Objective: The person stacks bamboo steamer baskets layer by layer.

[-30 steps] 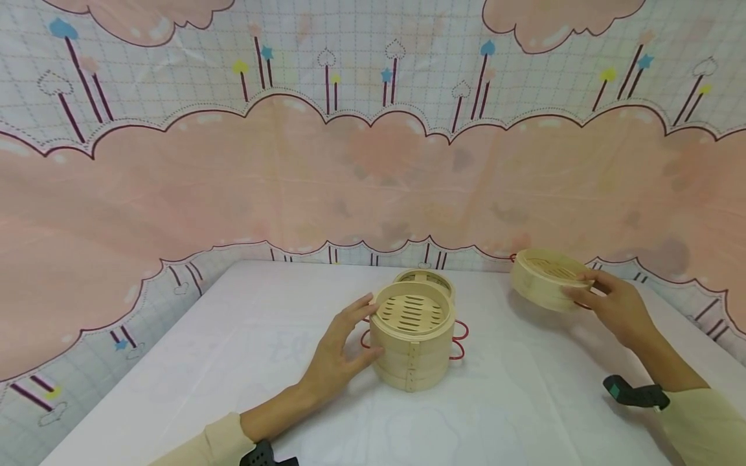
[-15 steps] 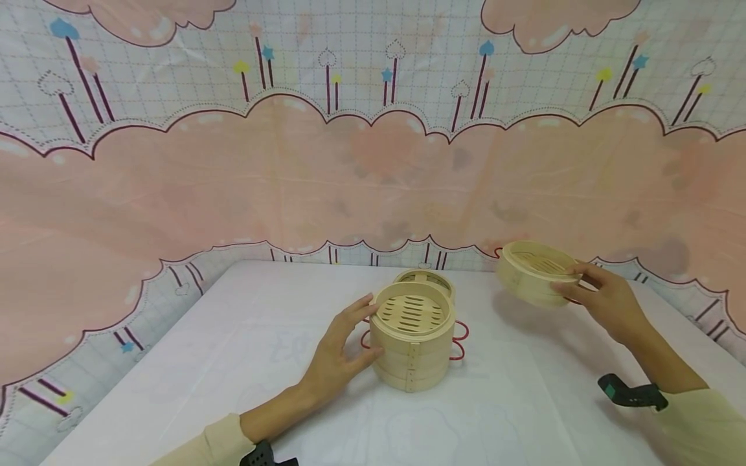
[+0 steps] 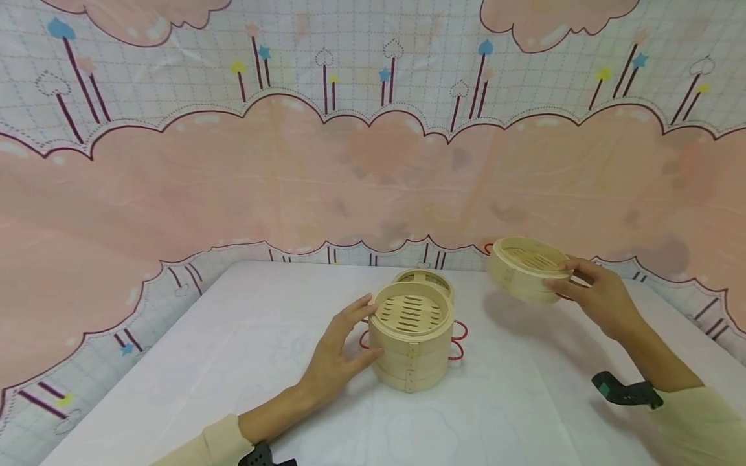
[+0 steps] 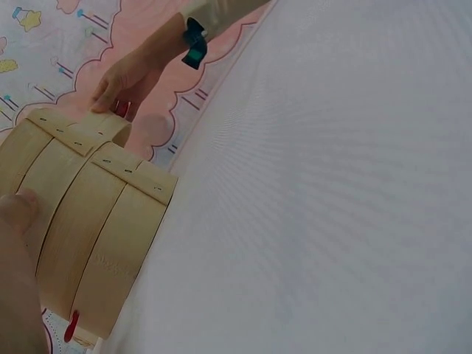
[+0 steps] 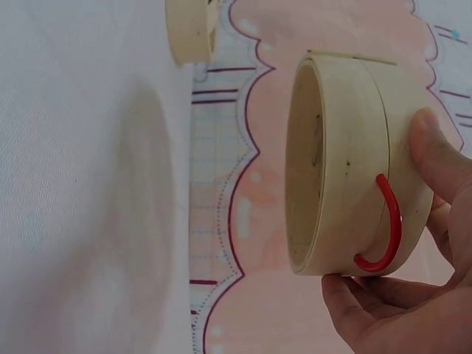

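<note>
A stack of round bamboo steamer baskets stands on the white table, with slats in its top and red loop handles at its sides. My left hand holds the stack's left side, fingertips at the upper rim and thumb on the front wall. In the left wrist view the thumb lies against the bamboo wall. To the right, my right hand grips a separate bamboo steamer basket by its right side, tilted and raised off the table. The right wrist view shows its red handle and hollow underside.
Behind the stack is another round bamboo piece with a strip across its top, partly hidden. A white cloth covers the table. A patterned pink and white curtain hangs along the back and sides.
My right hand has carried its steamer basket leftward and slightly upward, toward the stack. My left hand and the stack have stayed in place.
</note>
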`<state>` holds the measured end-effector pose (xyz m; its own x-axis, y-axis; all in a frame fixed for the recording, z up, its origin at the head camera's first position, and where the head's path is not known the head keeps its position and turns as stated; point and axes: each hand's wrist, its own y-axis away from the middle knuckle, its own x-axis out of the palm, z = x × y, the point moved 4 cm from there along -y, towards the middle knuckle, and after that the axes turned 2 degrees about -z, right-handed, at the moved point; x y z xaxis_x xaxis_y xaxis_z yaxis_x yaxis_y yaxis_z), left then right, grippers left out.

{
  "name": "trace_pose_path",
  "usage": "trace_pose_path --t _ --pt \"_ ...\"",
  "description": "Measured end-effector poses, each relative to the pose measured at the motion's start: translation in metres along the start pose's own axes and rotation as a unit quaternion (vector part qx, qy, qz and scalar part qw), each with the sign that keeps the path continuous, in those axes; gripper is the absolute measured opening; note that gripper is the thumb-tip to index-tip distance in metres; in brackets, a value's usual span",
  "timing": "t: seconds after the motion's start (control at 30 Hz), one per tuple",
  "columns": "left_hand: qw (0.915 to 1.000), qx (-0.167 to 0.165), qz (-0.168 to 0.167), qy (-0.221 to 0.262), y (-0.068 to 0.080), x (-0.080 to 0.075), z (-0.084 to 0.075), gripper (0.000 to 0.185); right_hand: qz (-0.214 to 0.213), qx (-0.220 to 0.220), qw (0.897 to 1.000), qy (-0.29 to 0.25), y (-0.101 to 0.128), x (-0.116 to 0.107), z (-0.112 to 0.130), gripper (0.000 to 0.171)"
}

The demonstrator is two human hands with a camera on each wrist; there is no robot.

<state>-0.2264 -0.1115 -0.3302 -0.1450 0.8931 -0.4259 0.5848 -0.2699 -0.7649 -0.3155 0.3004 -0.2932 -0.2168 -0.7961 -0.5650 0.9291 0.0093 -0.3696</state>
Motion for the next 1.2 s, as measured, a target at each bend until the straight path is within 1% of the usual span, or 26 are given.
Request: trace_pose_path --t 0.07,0.23,0.3,0.57,0.8,0.87,1.03,1.2 --pt "1.0 0.002 0.001 -0.002 0.002 0.004 0.011 0.063 0.001 -0.006 1.0 -0.002 -0.002 0.002 0.002 0.048" --pt "0.9998 -0.011 0.013 -0.006 0.007 0.012 0.04 0.066 0.008 -0.011 1.0 -0.006 -0.007 0.004 0.004 0.049" --pt "0.9997 -0.017 0.015 -0.007 0.008 0.012 0.04 0.066 0.011 -0.011 1.0 -0.009 -0.007 0.004 0.004 0.049" --pt "0.9999 -0.003 0.006 -0.012 0.008 0.012 0.039 0.067 0.01 -0.033 0.999 -0.007 -0.01 0.003 0.014 0.046" --pt "0.9999 0.003 0.008 -0.012 0.01 0.014 0.04 0.068 0.01 -0.044 0.999 -0.001 -0.009 0.006 0.023 0.044" --pt "0.9999 0.005 0.008 -0.012 0.011 0.013 0.039 0.068 0.01 -0.049 0.999 -0.011 -0.008 0.009 0.027 0.043" --pt "0.9999 0.006 0.011 -0.007 0.012 0.01 0.036 0.066 0.023 -0.065 0.996 -0.054 -0.008 0.017 0.037 0.039" --pt "0.9999 -0.003 0.017 0.002 0.014 0.006 0.037 0.065 0.023 -0.073 0.996 -0.044 -0.008 0.023 0.046 0.038"
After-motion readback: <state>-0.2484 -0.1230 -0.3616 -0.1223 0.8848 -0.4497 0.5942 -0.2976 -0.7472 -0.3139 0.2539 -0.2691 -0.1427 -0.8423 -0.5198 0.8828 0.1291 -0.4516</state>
